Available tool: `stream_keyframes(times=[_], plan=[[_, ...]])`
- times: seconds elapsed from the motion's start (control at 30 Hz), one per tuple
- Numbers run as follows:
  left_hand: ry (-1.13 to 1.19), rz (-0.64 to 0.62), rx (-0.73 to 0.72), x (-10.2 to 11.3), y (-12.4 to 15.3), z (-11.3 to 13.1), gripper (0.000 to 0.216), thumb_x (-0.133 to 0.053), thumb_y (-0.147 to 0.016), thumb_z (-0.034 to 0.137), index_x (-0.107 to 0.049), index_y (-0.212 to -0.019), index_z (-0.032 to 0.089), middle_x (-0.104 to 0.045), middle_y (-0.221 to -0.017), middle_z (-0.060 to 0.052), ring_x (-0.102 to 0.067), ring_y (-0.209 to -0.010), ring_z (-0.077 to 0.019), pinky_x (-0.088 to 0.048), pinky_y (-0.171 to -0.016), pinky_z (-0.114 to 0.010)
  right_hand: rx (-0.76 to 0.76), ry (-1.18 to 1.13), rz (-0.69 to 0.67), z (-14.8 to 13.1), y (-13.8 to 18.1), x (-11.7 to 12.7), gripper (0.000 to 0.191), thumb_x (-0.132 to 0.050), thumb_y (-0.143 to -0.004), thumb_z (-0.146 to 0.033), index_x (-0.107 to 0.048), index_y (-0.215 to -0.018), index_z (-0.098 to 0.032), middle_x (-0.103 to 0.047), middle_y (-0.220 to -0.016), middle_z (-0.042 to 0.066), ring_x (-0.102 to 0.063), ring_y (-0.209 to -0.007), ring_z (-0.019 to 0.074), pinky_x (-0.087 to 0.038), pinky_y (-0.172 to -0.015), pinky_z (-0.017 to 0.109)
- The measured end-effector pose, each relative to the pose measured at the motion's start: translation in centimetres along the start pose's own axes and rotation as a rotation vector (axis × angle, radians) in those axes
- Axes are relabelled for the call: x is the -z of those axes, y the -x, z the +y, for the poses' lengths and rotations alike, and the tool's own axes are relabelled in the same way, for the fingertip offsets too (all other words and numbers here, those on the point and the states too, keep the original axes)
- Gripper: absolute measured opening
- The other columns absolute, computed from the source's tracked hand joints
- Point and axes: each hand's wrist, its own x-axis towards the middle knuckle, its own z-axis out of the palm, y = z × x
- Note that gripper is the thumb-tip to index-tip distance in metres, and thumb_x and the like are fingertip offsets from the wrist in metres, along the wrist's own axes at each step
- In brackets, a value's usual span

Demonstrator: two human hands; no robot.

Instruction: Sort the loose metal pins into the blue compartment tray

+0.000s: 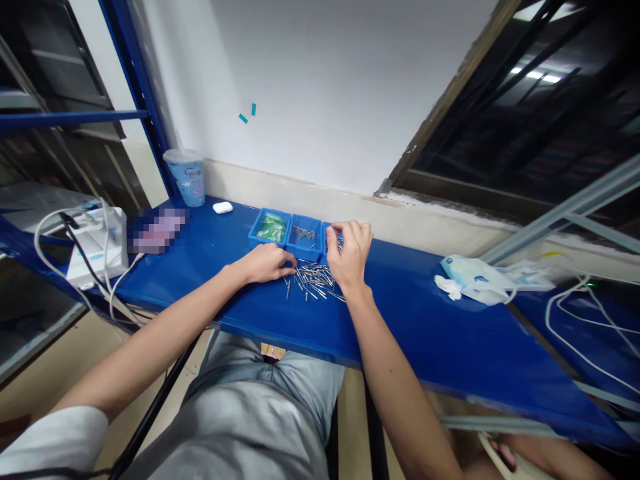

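Note:
A loose pile of thin silver metal pins (314,280) lies on the blue table in front of three small blue bins. My left hand (267,263) is closed at the pile's left edge, thumb and fingertips together; what they pinch, if anything, is too small to make out. Above the right bin (325,233) my right hand (350,250) is bent with its fingers drawn toward the thumb, covering much of that bin. Any piece in its grip is hidden. Similar metal pieces lie in the middle bin (311,252). The left bin (253,231) contains small green packets (271,227).
A blue patterned cup (187,179) and a white earbud case (223,207) stand at the back left. Power strips (103,250) with cables lie far left. To the right is a tissue pack (475,280). Another person's hand (503,453) shows below the table at lower right.

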Motion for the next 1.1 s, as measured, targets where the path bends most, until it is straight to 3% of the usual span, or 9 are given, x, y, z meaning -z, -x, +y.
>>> stream_keyframes(times=[0.5,0.77,0.93,1.1], plan=[[0.03,0.055,-0.067,-0.7,-0.1,-0.2,0.027,-0.054,-0.103,0.032,-0.079,-0.105,0.021,-0.073,-0.076,-0.006,-0.063,-0.065,-0.0194,-0.035,-0.064,-0.03,0.052,-0.065,-0.039,-0.2,-0.1,0.2,0.024,-0.05,-0.107,-0.038,-0.064,-0.094,-0.024,-0.07,-0.095,0.009,-0.056,-0.098,0.0282,-0.042,-0.095,0.047],[0.188,0.274,-0.032,0.3,0.3,0.5,0.03,-0.047,-0.109,0.037,-0.069,-0.115,0.017,-0.061,-0.064,0.001,-0.052,-0.057,-0.0155,-0.034,-0.063,-0.028,0.138,-0.238,-0.361,-0.7,0.5,0.0,0.031,-0.055,-0.105,-0.041,-0.065,-0.082,-0.022,-0.056,-0.064,-0.002,-0.051,-0.059,0.015,-0.037,-0.065,0.032],[0.267,0.368,0.051,0.5,0.4,0.6,0.027,-0.047,-0.109,0.035,-0.067,-0.114,0.018,-0.049,-0.057,0.005,-0.045,-0.053,-0.0144,-0.031,-0.061,-0.028,0.157,-0.222,-0.502,-0.8,0.9,-0.6,0.019,-0.064,-0.1,-0.037,-0.07,-0.091,-0.022,-0.063,-0.073,-0.001,-0.054,-0.063,0.0153,-0.038,-0.067,0.03],[0.266,0.363,0.04,0.4,0.3,0.6,0.026,-0.046,-0.109,0.035,-0.066,-0.113,0.018,-0.045,-0.056,0.005,-0.043,-0.052,-0.0139,-0.03,-0.061,-0.028,0.173,-0.212,-0.517,-0.5,0.9,-0.8,0.024,-0.052,-0.106,-0.031,-0.072,-0.098,-0.022,-0.075,-0.091,0.005,-0.064,-0.076,0.019,-0.041,-0.073,0.031]])
